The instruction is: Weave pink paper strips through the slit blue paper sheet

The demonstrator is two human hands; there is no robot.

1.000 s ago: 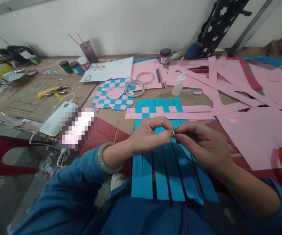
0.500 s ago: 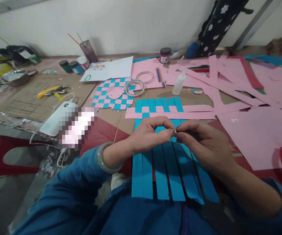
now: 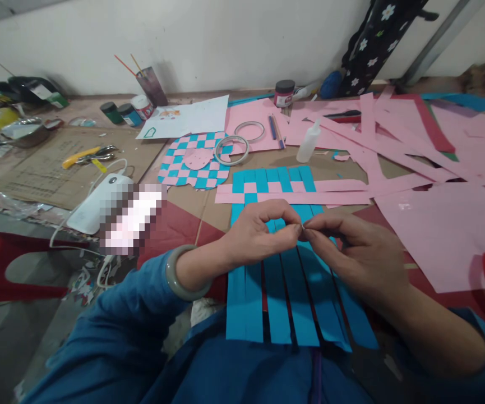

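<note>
1. White wall (image 3: 183, 39) closes off the far side of the counter (image 3: 78, 115), with black floral cloth (image 3: 372, 45) hanging at its right end. I have only the head view from here, looking forward and down.
2. My person's left hand (image 3: 259, 233), with a pale bangle (image 3: 183, 275) on the wrist and a blue sleeve (image 3: 111, 314) behind it, meets the right hand (image 3: 358, 252) in the middle of the view.
3. Both sets of fingers (image 3: 288, 216) are closed, pinching a tiny pale scrap (image 3: 300, 226) between their tips. It is too small for me to tell what it is.
4. That pinch sits directly above blue paper strips (image 3: 296, 297), which lie side by side with narrow gaps. Farther up, they weave through pink paper strips (image 3: 292, 198).
5. Beyond the strips lies a finished pink-and-blue checked weave (image 3: 194, 165), with a tape roll (image 3: 231, 150) resting on its edge. A second tape roll (image 3: 249, 131) and a glue bottle (image 3: 308, 145) stand near it.
6. Loose pink sheets (image 3: 444, 241) cover the right side of the counter. On the left, yellow-handled scissors (image 3: 84, 158) lie on cardboard (image 3: 44, 168), and a white device (image 3: 95, 205) trails a cable. A pixelated patch (image 3: 133, 219) hides whatever lies beside it.
</note>
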